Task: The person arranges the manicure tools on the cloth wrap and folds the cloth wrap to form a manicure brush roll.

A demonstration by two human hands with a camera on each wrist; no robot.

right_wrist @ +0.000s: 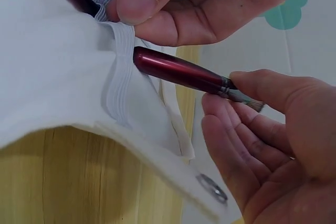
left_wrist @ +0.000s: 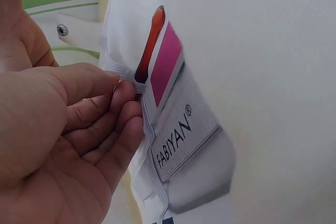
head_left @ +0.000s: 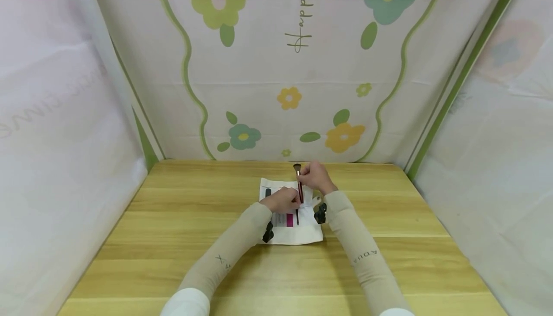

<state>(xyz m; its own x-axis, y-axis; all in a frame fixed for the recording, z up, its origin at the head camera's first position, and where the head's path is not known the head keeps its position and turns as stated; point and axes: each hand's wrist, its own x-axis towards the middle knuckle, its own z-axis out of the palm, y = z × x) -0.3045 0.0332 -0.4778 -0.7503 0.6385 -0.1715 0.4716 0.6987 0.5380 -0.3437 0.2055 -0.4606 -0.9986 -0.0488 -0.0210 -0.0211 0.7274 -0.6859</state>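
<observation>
A white fabric brush roll (head_left: 298, 235) lies on the table, with an elastic band (right_wrist: 122, 69) across it. My right hand (head_left: 317, 176) pinches a makeup brush (right_wrist: 181, 70) near its metal collar, bristles pointing away from the roll. The rounded end of its dark red handle meets the elastic's edge; how far it reaches under cannot be told. My left hand (left_wrist: 79, 129) pinches the elastic's edge between thumb and forefinger. Beside those fingers, another red handle (left_wrist: 151, 43) sticks out from under the elastic.
A strap with a metal snap (right_wrist: 212, 188) extends from the roll's side. A grey FABIYAN label (left_wrist: 184, 140) and a magenta patch (left_wrist: 167, 61) show by the elastic. The wooden table (head_left: 173, 220) is bordered by flower-printed cloth walls (head_left: 276, 71).
</observation>
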